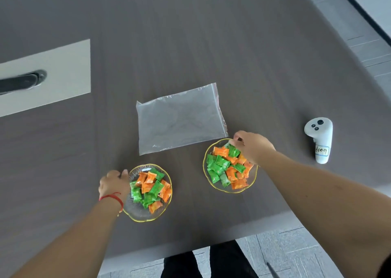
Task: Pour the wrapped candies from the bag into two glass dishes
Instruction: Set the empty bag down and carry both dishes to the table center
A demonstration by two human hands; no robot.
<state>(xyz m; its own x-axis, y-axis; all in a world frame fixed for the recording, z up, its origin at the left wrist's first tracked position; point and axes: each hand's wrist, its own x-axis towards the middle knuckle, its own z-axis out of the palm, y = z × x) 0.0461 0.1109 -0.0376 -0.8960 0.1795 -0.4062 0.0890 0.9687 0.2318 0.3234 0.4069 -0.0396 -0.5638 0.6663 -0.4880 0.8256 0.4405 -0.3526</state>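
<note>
A clear zip bag (179, 119) lies flat on the table with nothing in it. Two gold-rimmed glass dishes hold green and orange wrapped candies. My left hand (114, 185) grips the left rim of the left dish (137, 212). My right hand (251, 145) rests over the far right rim of the right dish (213, 185), fingers curled at the rim and touching a green candy (233, 150); whether it grips the rim or the candy is unclear.
A white handheld controller (319, 140) with a label lies at the right. A pale inset panel (53, 74) with a dark handle sits at the left. The table's near edge (190, 246) runs just below the dishes.
</note>
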